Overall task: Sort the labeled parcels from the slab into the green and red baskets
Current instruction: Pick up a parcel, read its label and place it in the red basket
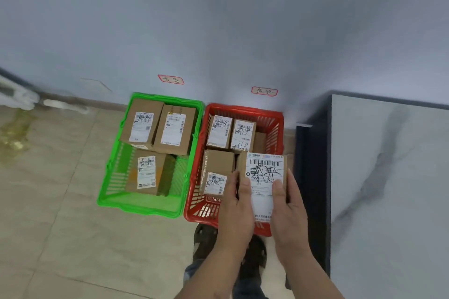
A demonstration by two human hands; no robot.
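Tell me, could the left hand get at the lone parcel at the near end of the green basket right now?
Probably not at once: the left hand and right hand both hold a parcel over the red basket. The green basket is open-topped, with nothing over that parcel.

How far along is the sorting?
Well along. The green basket holds three parcels, and the red basket shows three or more. Both hands hold another parcel over the red basket, not yet released. The visible part of the slab shows no parcels.
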